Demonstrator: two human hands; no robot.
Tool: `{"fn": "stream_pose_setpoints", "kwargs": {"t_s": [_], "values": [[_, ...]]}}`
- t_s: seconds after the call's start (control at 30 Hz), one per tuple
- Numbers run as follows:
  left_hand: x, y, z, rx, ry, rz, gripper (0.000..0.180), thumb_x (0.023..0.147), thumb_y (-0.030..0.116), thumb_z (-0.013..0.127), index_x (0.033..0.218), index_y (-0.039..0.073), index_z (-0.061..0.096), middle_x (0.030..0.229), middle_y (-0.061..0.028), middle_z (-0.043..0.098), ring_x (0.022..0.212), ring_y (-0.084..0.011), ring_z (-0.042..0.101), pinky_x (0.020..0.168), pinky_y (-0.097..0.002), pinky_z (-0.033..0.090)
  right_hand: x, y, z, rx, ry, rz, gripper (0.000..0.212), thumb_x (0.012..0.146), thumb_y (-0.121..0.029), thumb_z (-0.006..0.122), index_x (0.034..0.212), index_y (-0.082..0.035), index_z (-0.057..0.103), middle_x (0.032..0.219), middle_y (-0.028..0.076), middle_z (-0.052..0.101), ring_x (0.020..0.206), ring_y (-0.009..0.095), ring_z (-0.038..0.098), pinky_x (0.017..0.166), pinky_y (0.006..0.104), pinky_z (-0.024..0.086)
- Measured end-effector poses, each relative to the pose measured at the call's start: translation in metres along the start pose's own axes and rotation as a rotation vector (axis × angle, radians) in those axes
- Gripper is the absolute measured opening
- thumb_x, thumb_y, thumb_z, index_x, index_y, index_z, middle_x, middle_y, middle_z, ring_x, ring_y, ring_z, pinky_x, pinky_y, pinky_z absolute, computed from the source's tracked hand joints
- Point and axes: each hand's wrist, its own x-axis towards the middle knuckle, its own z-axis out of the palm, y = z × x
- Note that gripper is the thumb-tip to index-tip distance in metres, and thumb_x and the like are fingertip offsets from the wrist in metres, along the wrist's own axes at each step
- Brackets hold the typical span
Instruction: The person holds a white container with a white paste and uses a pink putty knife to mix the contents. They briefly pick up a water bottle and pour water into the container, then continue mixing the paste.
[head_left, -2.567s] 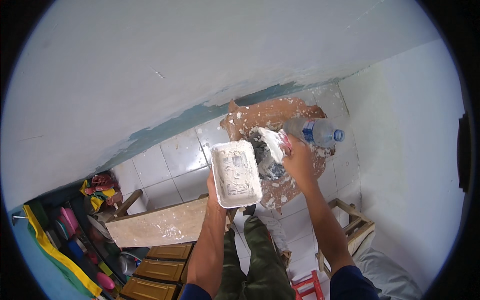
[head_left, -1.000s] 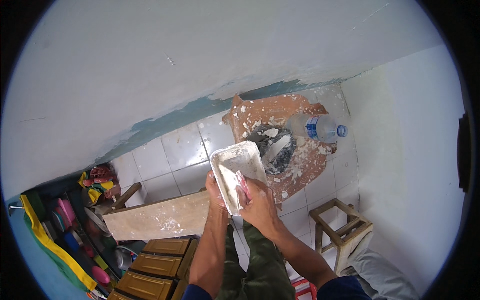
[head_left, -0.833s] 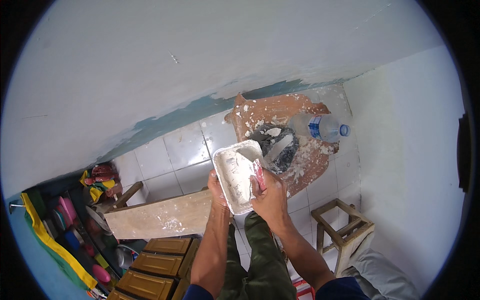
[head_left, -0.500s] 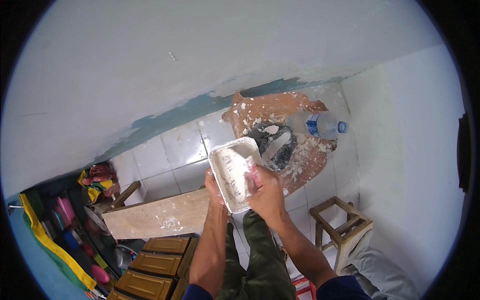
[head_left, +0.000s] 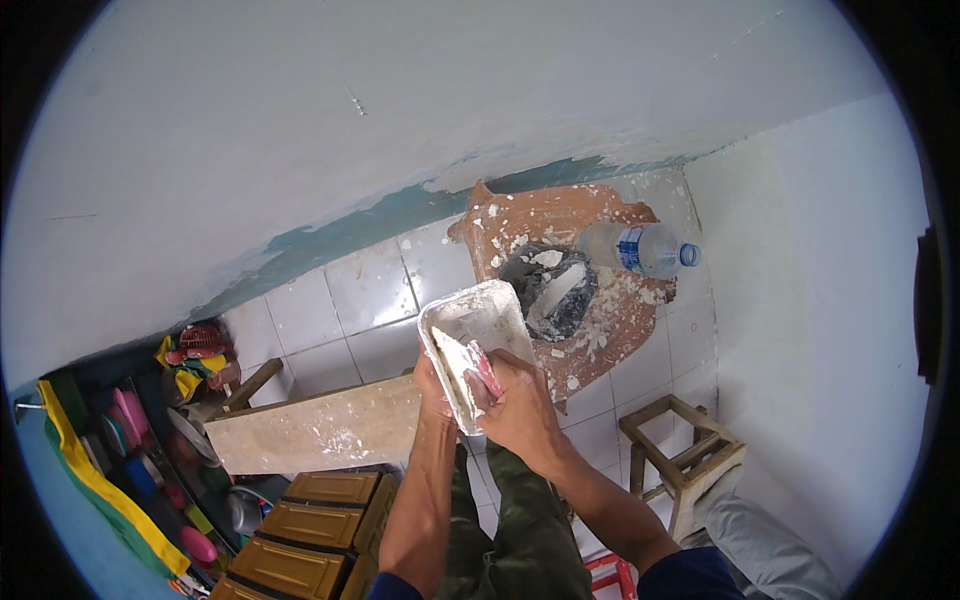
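My left hand (head_left: 432, 388) grips the left edge of a white rectangular tub (head_left: 492, 318), its fingers wrapped round the side. Smears coat the inside of the tub, and white filler paste lies along its left side. In my right hand (head_left: 522, 405) is a putty knife (head_left: 485, 370) with a red, paste-stained handle, closed in the fingers. Its blade is down in the tub near the left wall, partly covered with paste. The tub is held in the air above the tiled floor, in front of my legs.
Beyond the tub, a brown sheet (head_left: 520, 215) strewn with white crumbs bears a dark basin (head_left: 545, 325) and a clear plastic bottle (head_left: 648, 250) lying on its side. A wooden stool frame (head_left: 685, 445) stands right; a wooden bench (head_left: 320, 430) and brown drawers (head_left: 310, 525) are left. A wall (head_left: 300, 130) rises ahead.
My right hand has drawn the putty knife toward me and to the left inside the tub. The paste has been gathered against the left side, leaving more of the bottom bare.
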Motion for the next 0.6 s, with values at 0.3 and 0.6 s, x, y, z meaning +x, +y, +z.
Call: {"fn": "stream_pose_setpoints", "kwargs": {"t_s": [0.3, 0.6], "values": [[-0.009, 0.015, 0.020, -0.010, -0.024, 0.054, 0.064, 0.098, 0.051, 0.042, 0.137, 0.001, 0.052, 0.124, -0.0174, 0.065, 0.106, -0.0300, 0.068, 0.090, -0.0431, 0.058, 0.002, -0.004, -0.024, -0.047, 0.151, -0.089, 0.012, 0.079, 0.006, 0.066, 0.091, 0.004, 0.064, 0.077, 0.019, 0.062, 0.068, 0.039, 0.061, 0.063, 0.0404, 0.048], [-0.009, 0.011, -0.034, 0.030, -0.005, 0.109, 0.062, 0.100, 0.049, 0.043, 0.137, 0.000, 0.052, 0.126, -0.0166, 0.065, 0.110, -0.0307, 0.066, 0.095, -0.0435, 0.056, -0.023, 0.019, -0.032, 0.070, 0.246, -0.022, 0.018, 0.080, -0.001, 0.072, 0.097, 0.000, 0.067, 0.083, 0.015, 0.067, 0.076, 0.033, 0.067, 0.068, 0.0407, 0.050]]}}
